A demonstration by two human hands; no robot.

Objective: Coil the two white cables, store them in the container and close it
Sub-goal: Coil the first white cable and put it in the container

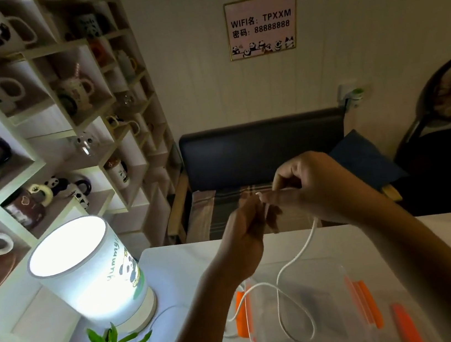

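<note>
White cable pinched between left hand and right hand, loop hung over clear container, lit lamp at left

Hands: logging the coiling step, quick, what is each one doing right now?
Left hand: fingers pinched shut on the white cable.
Right hand: fingers closed on the same cable's end.

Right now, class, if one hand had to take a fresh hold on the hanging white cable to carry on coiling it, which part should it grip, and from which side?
Probably the straight run of the white cable just below the right hand. It hangs free in the air there, above the clear container. The left hand could pinch it from the left, clear of the crossed loop lower down.
</note>
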